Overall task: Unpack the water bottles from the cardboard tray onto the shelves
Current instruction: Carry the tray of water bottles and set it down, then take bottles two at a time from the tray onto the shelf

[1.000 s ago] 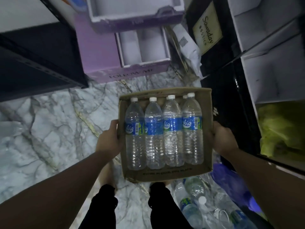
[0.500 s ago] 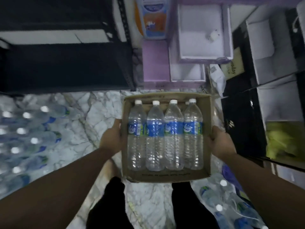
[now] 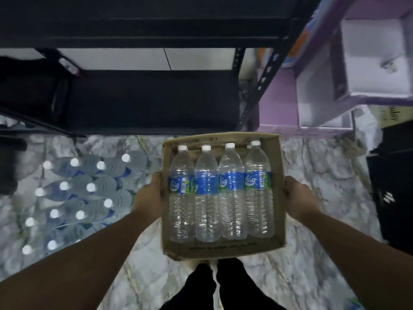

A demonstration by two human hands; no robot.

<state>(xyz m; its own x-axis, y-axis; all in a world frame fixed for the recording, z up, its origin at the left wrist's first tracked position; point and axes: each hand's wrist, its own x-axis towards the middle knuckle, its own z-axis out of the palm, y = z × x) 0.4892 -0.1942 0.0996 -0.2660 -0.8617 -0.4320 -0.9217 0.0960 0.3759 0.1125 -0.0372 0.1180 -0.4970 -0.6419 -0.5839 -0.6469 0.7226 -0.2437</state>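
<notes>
Carrying is the step in hand: the tray (image 3: pixel 223 249) hangs above the floor (image 3: pixel 324 175) at centre frame, left hand (image 3: pixel 149 198) gripping its 9 o'clock wall, right hand (image 3: pixel 300 201) its 3 o'clock wall, fingers curled round the card edges. Four bottles (image 3: pixel 206 193) lie side by side inside, caps toward 12 o'clock; a fifth cap peeps behind the rightmost. Shelves (image 3: pixel 145 99) stand at 12 o'clock, just beyond the tray. Next, I judge, the tray needs setting down level so one hand can free itself to lift a bottle.

Bottle-filled cardboard tray (image 3: pixel 223 251) between hands
</notes>
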